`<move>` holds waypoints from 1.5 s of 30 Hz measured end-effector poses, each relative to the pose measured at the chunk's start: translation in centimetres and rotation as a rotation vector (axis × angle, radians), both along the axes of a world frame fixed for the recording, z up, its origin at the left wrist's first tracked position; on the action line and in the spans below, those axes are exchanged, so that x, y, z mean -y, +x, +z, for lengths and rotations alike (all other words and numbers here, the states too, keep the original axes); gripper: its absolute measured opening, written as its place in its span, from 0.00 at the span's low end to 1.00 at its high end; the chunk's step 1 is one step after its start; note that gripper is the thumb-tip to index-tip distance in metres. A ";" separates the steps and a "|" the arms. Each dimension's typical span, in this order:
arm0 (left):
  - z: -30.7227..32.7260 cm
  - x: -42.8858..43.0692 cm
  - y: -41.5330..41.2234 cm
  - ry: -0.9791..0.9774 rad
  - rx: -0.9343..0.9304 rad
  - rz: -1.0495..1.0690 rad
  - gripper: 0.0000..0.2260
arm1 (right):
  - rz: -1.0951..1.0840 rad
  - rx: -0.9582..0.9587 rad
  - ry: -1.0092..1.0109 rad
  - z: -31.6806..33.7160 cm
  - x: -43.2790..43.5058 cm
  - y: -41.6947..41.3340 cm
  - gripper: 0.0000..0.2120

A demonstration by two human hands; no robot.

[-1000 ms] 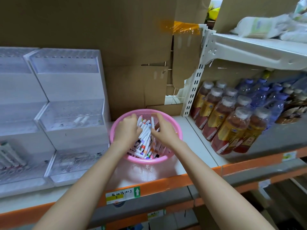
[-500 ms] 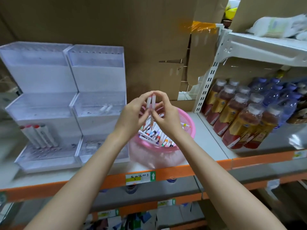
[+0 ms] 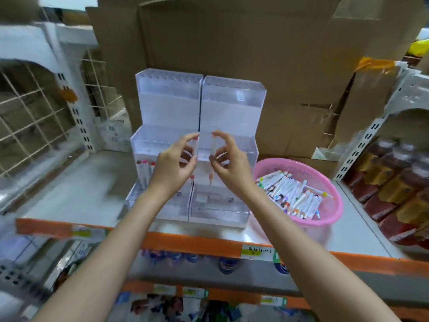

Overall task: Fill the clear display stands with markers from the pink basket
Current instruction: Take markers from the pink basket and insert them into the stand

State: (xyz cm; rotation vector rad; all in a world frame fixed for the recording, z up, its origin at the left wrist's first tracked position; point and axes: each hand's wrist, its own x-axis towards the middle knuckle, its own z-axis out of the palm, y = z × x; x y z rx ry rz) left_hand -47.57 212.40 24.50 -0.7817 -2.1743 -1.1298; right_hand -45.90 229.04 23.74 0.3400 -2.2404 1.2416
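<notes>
markers (image 3: 212, 149) stand pinched, one in my left hand (image 3: 173, 168), one in my right hand (image 3: 228, 163), mid-frame before the clear display stands (image 3: 232, 108); light fingertip grips might let one slip before its slot.

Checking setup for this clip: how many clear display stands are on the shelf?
2, side by side: the left stand, and the right stand nearer the pink basket. None seems hidden.

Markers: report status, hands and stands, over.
Left hand pinches one marker, right hand an orange-tipped marker, both upright before the clear display stands. Pink basket holds plenty more. Nothing blocking.
</notes>
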 end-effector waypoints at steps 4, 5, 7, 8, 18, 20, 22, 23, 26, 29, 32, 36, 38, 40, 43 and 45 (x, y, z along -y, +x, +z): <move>-0.1 4.2 -1.6 0.034 0.057 0.008 0.20 | 0.019 -0.007 0.049 -0.4 4.3 -1.7 0.23; -0.1 4.9 -2.0 0.042 0.060 0.000 0.20 | 0.012 0.003 0.049 -0.6 5.2 -2.1 0.21; -0.1 5.8 -2.7 0.055 0.048 -0.017 0.18 | -0.013 0.017 0.033 -0.9 6.7 -2.7 0.18; -0.1 6.2 -3.0 0.064 0.048 -0.029 0.17 | -0.027 0.016 0.027 -1.1 7.2 -2.8 0.17; -2.0 7.7 -5.4 -0.015 0.026 -0.100 0.14 | -0.188 -0.048 0.039 -2.3 9.6 -3.2 0.22; -2.0 7.7 -5.5 -0.028 -0.013 -0.092 0.12 | -0.192 -0.075 0.058 -2.7 9.7 -3.2 0.19; -2.0 7.8 -5.4 -0.006 -0.035 -0.084 0.09 | -0.203 -0.060 0.071 -3.1 9.9 -3.1 0.16; -2.1 7.8 -5.4 0.016 -0.032 -0.084 0.08 | -0.207 -0.044 0.067 -3.2 9.9 -3.0 0.16; -2.1 8.2 -5.5 0.048 -0.010 -0.091 0.07 | -0.223 -0.031 0.061 -3.3 10.2 -3.1 0.15; -2.2 8.6 -5.7 0.059 0.005 -0.081 0.07 | -0.228 -0.029 0.053 -3.3 10.4 -3.2 0.15; -2.6 8.7 -5.7 0.032 -0.007 -0.098 0.08 | -0.222 -0.033 0.055 -3.4 10.5 -3.1 0.14; -3.3 8.6 -5.7 -0.035 -0.011 -0.125 0.08 | -0.231 -0.029 0.069 -3.7 10.6 -3.1 0.14; -3.4 8.5 -5.8 -0.034 -0.015 -0.120 0.08 | -0.235 -0.024 0.072 -3.8 10.6 -3.0 0.13; -3.6 8.4 -5.9 -0.037 -0.028 -0.120 0.08 | -0.228 -0.006 0.063 -3.9 10.6 -2.8 0.12; -3.7 8.1 -5.9 -0.049 -0.040 -0.102 0.07 | -0.203 0.014 0.038 -4.0 10.6 -2.4 0.10; -3.9 7.9 -6.0 -0.104 -0.070 -0.087 0.04 | -0.198 0.023 0.031 -4.0 10.6 -2.3 0.11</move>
